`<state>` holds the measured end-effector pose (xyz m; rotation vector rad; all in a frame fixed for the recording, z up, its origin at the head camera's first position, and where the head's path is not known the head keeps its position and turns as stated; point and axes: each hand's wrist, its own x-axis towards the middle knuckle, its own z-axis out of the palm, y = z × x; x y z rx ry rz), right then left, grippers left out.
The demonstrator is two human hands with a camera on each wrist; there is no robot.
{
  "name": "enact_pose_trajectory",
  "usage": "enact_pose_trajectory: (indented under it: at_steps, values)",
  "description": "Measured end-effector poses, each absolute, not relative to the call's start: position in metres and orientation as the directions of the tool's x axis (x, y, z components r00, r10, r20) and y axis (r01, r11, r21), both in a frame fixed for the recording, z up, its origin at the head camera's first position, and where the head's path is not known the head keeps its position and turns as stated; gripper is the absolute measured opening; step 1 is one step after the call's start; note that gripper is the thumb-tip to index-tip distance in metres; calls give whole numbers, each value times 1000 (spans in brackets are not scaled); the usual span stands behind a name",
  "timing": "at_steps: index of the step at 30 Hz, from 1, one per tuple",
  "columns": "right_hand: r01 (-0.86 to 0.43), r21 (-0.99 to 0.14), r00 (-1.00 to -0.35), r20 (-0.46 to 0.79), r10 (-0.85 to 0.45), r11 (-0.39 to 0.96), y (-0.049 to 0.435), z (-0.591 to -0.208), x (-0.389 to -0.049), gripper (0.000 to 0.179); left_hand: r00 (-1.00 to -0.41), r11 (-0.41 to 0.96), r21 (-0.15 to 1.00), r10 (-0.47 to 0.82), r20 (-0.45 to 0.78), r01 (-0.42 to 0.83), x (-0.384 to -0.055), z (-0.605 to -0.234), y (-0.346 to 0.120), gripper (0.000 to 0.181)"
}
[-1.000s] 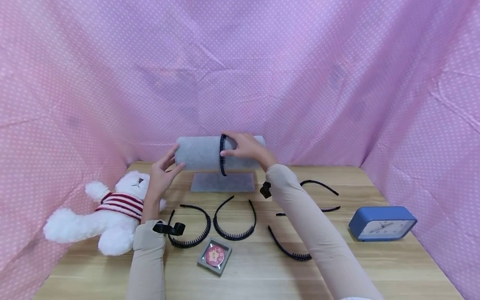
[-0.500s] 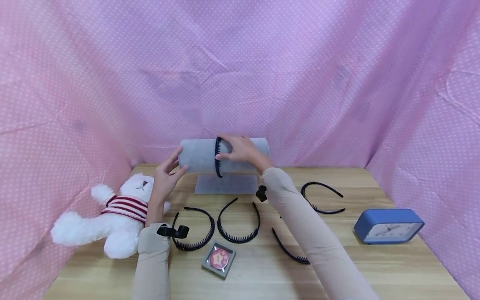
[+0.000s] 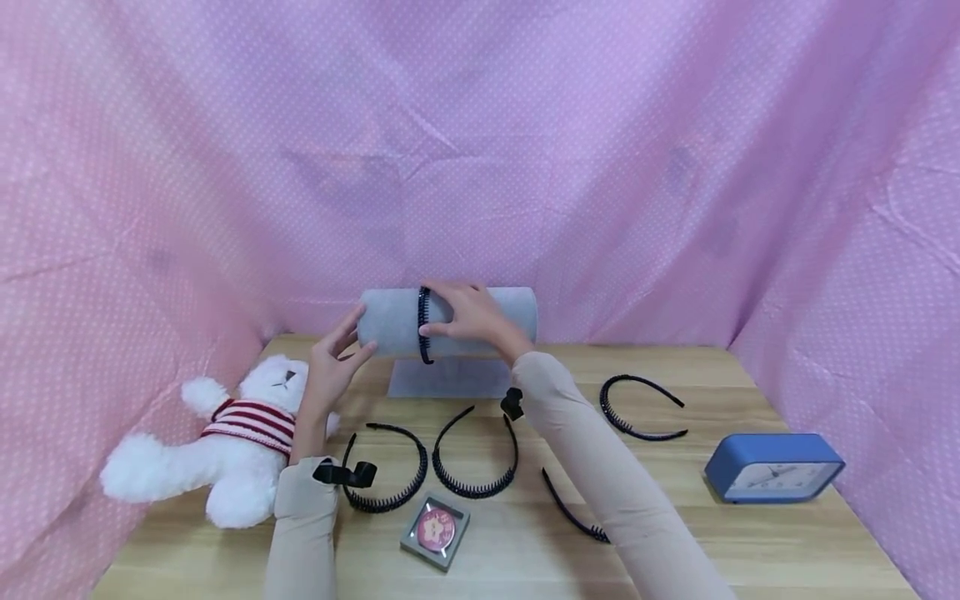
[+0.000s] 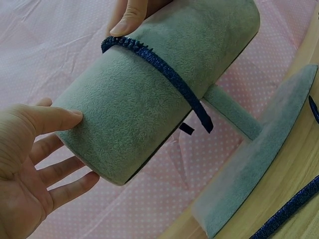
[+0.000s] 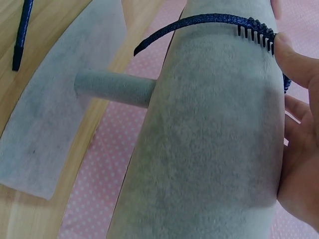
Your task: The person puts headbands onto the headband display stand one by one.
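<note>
A grey velvet headband stand [image 3: 392, 323] lies crosswise at the back, its roller raised on a short post above a flat base [image 3: 408, 380]. Over the roller, left of its middle, sits a black toothed headband [image 3: 424, 333]. My right hand [image 3: 478, 318] pinches that headband, with the thumb on its toothed front and the fingers over the top. In the right wrist view the headband [image 4: 172, 79] stays partly hidden behind the hand; its tapered end [image 5: 144, 47] reaches round the roller. My left hand [image 3: 330, 373] holds the roller's left end between thumb and spread fingers.
Several black headbands lie on the wooden table: a left one [image 3: 382, 505], a middle one [image 3: 474, 493], a right one [image 3: 621, 425], and one [image 3: 564, 510] partly under my right forearm. A white plush bear [image 3: 251, 425], a framed pink badge [image 3: 436, 531] and a blue clock [image 3: 776, 468] surround them.
My right hand has slid the headband leftward along the roller. The left hand keeps its place at the roller's end. The right forearm has uncovered more of the right headband.
</note>
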<state>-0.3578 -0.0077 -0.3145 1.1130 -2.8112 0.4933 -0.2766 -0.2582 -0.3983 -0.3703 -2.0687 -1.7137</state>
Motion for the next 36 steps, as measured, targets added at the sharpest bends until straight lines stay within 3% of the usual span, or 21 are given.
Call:
enact_pose_trajectory:
  at_steps: [17,36]
  values:
    - [-726,-261,-685,191,-703,636,-34,-313,-356,86,-864,241,848,-63,500,473,-279,-398,-261,59]
    - [-724,-209,-689,266,-674,657,-56,-319,-346,87,-880,245,858,-35,474,452,-277,-393,-258,59]
